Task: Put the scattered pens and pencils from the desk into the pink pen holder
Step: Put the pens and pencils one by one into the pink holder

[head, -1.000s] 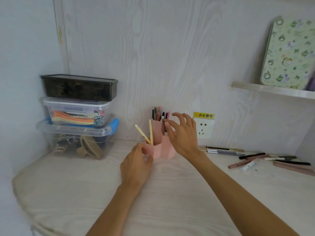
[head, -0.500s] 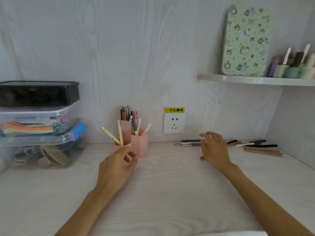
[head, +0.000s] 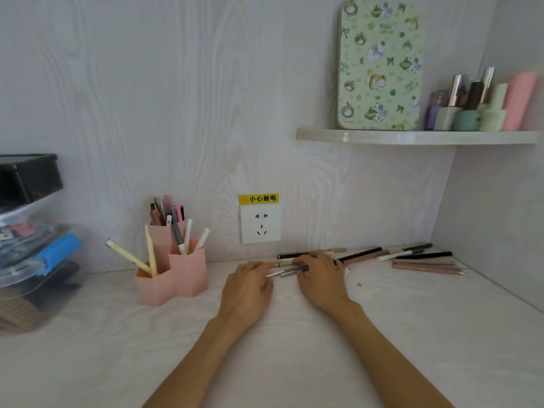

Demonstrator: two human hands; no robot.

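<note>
mostly slim pens [head: 290, 270], pink holder [head: 173, 275] w/ compartments

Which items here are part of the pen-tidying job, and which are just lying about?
Job: pink pen holder; loose pens and pencils by the wall; left hand; right hand.

Lying about: stacked storage boxes; wall socket; patterned tin; shelf bottles.

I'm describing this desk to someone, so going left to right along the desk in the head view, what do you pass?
Stacked storage boxes → pink pen holder → left hand → right hand → loose pens and pencils near the right wall.
</note>
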